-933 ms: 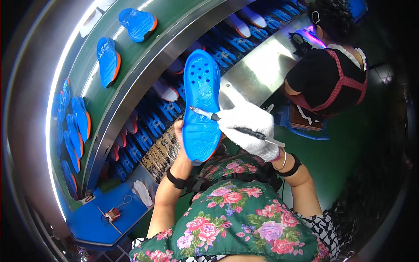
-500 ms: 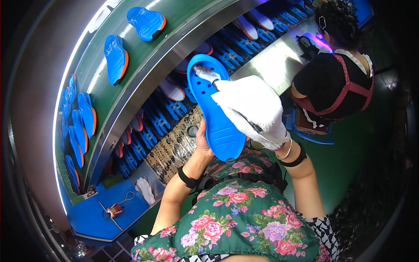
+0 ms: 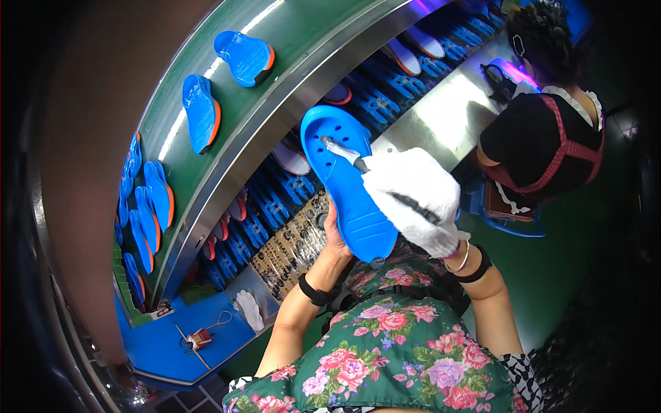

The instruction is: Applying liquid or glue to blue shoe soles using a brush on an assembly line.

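Observation:
A blue moulded shoe sole (image 3: 358,210) is held up in front of me with its hollow inner face showing, the toe end pointing away. My bare left hand (image 3: 334,237) grips its left edge near the heel; part of the fingers is hidden behind it. A white knitted glove with a dark smudge covers my right hand (image 3: 416,196), which is closed on a brush. The brush (image 3: 342,151) has a pale, wet-looking head and a dark handle end at the glove. Its tip lies on the sole's toe area, among several small holes.
A green conveyor belt (image 3: 162,138) at left carries several blue soles with orange edges (image 3: 202,117). Below it runs a rack of blue holders (image 3: 272,206) with shoe parts. A blue table (image 3: 162,344) bears a small red item; a white glove (image 3: 248,310) lies beside. A co-worker (image 3: 544,141) sits at right.
The brush head has moved from the toe's outer left edge down and inward across the holes. The whole scene has shifted slightly right and down. Both hands keep their holds.

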The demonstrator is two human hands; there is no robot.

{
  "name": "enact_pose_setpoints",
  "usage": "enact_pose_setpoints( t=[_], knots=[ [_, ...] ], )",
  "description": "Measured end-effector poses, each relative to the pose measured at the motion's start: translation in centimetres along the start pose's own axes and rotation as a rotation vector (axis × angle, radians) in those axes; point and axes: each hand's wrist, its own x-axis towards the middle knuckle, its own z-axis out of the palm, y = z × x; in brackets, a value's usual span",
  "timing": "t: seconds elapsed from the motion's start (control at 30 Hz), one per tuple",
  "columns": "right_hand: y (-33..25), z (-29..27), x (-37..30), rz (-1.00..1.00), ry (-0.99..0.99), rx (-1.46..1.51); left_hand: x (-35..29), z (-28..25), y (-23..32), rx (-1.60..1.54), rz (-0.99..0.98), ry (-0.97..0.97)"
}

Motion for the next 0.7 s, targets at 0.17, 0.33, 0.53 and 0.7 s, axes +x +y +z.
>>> enact_pose_setpoints(
  t=[0.17, 0.33, 0.53, 0.7],
  knots=[
    [0.5, 1.6, -2.7, -0.012, -0.082, -0.07, 1.7, 4.5, 0.6, 0.137, -0.057, -0.081],
    [1.5, 1.4, -1.0, 0.116, 0.058, 0.156, 3.1, 5.8, 1.1, 0.19, 0.113, 0.154],
    [2.2, 3.0, -3.4, 0.082, -0.072, 0.132, 5.2, 6.1, 1.8, -0.018, 0.005, -0.211],
    [2.2, 2.1, -2.0, 0.167, 0.005, 0.264, 5.3, 7.2, 2.4, -0.353, 0.057, -0.117]
  ],
)
